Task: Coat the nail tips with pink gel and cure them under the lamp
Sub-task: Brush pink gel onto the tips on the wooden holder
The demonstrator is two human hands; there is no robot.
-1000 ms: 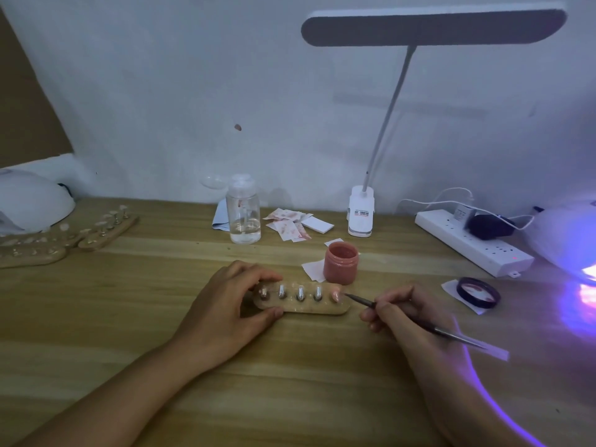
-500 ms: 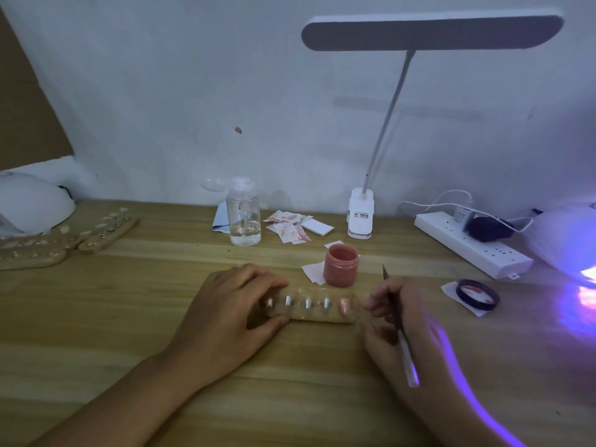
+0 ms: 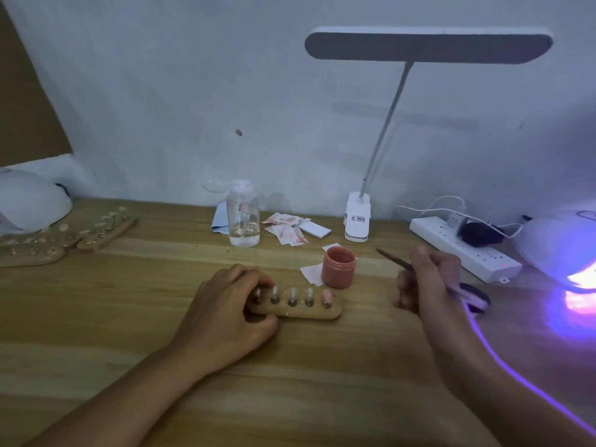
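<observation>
Five tips [image 3: 292, 293]: in a row on a wooden holder [image 3: 300, 313] near the middle of the tabletop [image 3: 96, 317]. The right-end one is pink and the other four look clear.
Left hand [image 3: 225, 317]: fingers and thumb curl round the holder's left end, gripping it against the tabletop.
Right hand [image 3: 425, 285]: to the right of the holder and apart from it, pinching a thin brush [image 3: 395, 260] whose tip points up and left, toward the back edge.
Jar [image 3: 338, 267]: pink, just behind the holder's right end, standing on a paper scrap.
Cure lamp [image 3: 561, 250]: at the right edge, glowing violet onto the wood.
Desk lamp [image 3: 429, 46]: base near the back edge, head high above the jar.
Bottle [image 3: 243, 217]: clear, near the back edge, left of the desk lamp's base.
</observation>
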